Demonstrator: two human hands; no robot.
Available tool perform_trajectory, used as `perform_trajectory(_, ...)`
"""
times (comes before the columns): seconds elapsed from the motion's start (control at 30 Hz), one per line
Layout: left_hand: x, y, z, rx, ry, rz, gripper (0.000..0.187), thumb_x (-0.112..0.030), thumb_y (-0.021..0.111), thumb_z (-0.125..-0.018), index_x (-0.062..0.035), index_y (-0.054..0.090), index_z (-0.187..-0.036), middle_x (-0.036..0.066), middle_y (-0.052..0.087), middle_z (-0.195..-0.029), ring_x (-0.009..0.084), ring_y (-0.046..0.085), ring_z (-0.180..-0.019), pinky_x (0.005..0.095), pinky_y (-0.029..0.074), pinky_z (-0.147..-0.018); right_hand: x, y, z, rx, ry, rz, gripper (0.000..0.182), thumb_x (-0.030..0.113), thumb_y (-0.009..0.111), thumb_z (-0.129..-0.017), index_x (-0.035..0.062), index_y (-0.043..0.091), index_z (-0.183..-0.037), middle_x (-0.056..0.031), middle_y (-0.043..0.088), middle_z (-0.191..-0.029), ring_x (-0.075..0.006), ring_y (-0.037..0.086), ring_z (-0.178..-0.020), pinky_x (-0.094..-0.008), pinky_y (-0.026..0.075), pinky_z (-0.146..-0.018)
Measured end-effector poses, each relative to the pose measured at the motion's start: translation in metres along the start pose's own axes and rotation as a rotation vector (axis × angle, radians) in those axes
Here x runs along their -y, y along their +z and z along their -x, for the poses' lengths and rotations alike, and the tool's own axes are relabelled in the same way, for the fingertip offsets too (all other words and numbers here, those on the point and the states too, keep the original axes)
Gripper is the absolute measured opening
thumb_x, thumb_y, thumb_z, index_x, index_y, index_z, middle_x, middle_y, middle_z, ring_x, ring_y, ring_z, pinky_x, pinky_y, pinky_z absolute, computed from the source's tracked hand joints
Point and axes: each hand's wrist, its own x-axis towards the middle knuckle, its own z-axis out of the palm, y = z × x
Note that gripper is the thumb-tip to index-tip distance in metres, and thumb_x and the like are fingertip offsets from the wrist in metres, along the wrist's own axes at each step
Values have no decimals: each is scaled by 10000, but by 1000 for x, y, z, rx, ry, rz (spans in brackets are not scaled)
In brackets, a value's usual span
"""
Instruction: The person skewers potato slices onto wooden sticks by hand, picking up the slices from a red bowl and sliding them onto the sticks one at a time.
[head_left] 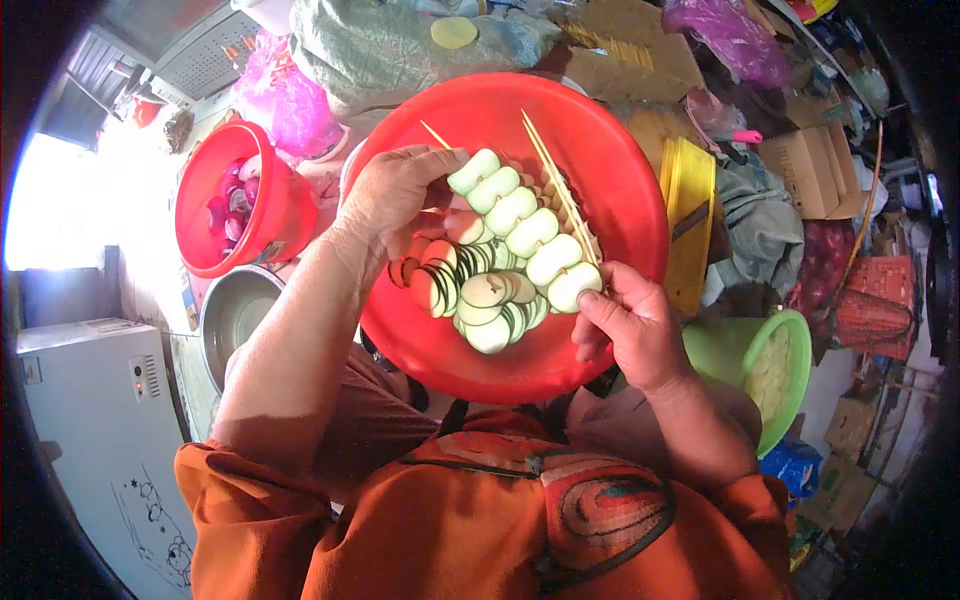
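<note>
A skewer of several pale green slices [511, 211] spans the space between my two hands, over a large red basin [625, 190]. My left hand [395, 192] pinches its upper left end, where a stick tip pokes out. At the lower right end, my right hand [635, 325] holds the last slice between thumb and fingers. Beneath the skewer, many thin round slices [487, 335] lie overlapping in the basin. Long thin wooden sticks [560, 185] lean beside the skewer on its right, and brownish slices behind them are partly hidden.
To the left are a red bucket [295, 205] with purple-red pieces and a metal basin [212, 335]. A green tub [800, 385] stands at right, near a yellow container [690, 250]. A cardboard box with sticks [640, 45] lies behind; a white cabinet [95, 420] stands lower left.
</note>
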Motion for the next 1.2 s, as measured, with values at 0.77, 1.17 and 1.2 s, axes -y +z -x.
perform_trajectory(0.77,53,-14,-54,-111,454,-1271,252,-262,589,-759,-30,626,-852,174,657,-794,259,655,-759,373,518,-689,3,-5,3,-35,-5,-17,164,158,533,-912,15,564,-986,-35,577,-686,-84,544,-558,-230,496,-485)
perform_trajectory(1.17,-14,-30,-16,-208,353,289,197,-43,543,-820,-55,532,-1016,51,585,-881,161,574,-779,329,520,-710,2,-2,3,29,-3,-6,169,151,545,-902,5,560,-986,-44,578,-662,-93,541,-517,-234,480,-471)
perform_trajectory(1.2,-15,-31,-15,-209,354,290,197,-43,543,-820,-55,532,-1016,51,585,-881,161,574,-779,329,520,-710,2,-2,3,37,-4,3,170,152,545,-903,5,560,-987,-43,578,-663,-93,541,-519,-234,482,-471)
